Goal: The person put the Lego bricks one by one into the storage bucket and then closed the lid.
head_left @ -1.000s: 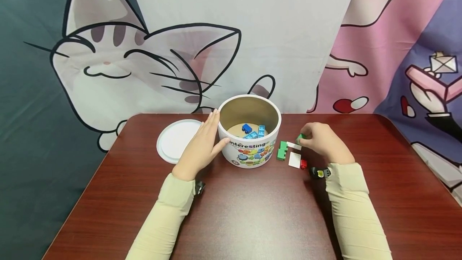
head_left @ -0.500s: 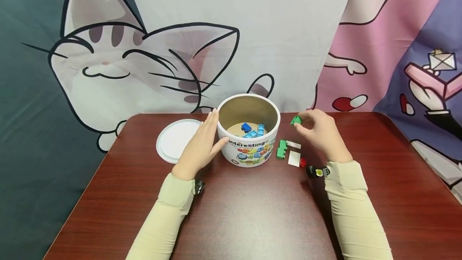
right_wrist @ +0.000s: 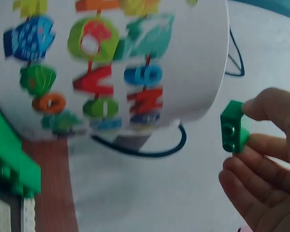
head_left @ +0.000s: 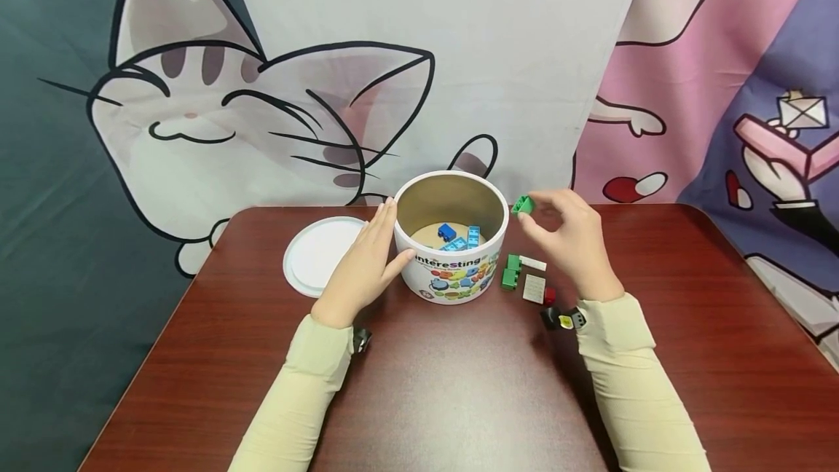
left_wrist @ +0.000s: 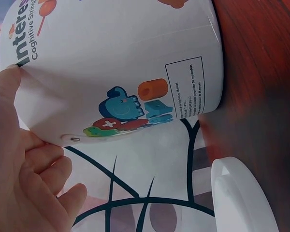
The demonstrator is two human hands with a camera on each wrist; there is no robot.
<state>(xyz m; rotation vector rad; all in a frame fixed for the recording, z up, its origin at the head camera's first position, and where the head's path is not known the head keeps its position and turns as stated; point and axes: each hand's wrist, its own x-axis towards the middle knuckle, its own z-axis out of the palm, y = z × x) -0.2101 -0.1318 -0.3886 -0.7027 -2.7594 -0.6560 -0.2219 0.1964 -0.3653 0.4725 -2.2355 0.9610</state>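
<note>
A white printed tub (head_left: 452,279) stands open-topped near the back of the table, with several blue building bricks (head_left: 462,239) on its floor. My left hand (head_left: 360,268) rests against the tub's left side, fingers straight and thumb on its front near the rim. In the left wrist view the tub's wall fills most of the frame beside the left hand (left_wrist: 34,159). Between thumb and fingers my right hand (head_left: 570,239) pinches a small green building brick (head_left: 522,205), just right of the tub's rim. Studs of that green brick (right_wrist: 233,126) show in the right wrist view.
Right of the tub lie green bricks (head_left: 510,272), a white flat piece (head_left: 534,288), a narrow white piece (head_left: 533,263) and a red brick (head_left: 549,296). A white round lid (head_left: 314,261) lies left of the tub. Cartoon-printed cloth (head_left: 524,57) hangs behind the table.
My right hand has lifted the green brick off the table and carried it up and left toward the tub's rim. My left hand has stayed on the tub.
</note>
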